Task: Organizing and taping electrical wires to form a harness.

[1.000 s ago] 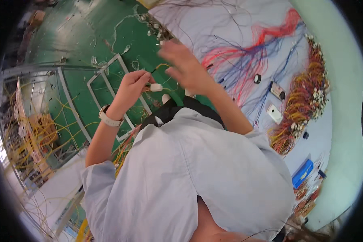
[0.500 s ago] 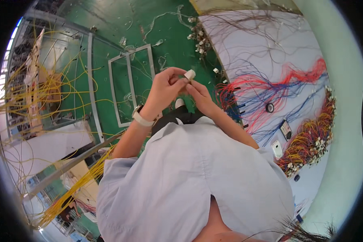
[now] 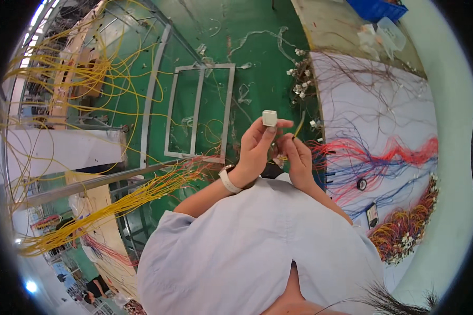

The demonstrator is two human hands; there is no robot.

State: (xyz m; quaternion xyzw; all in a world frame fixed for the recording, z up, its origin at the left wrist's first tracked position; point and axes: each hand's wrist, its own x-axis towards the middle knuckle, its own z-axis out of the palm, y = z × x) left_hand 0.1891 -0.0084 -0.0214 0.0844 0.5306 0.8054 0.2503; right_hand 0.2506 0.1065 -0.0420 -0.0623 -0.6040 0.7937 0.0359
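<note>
Connector, right hand seemingly farther now

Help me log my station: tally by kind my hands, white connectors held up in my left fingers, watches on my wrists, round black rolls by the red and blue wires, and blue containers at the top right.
Hands: 2 (left hand, right hand)
White connector: 1
Wristwatch: 1
Black roll: 1
Blue container: 1
Total: 6

Counted: one left hand, one right hand, one white plug held in the left, one white-strapped watch, one light shirt, one blue bin, one black roll.
</note>
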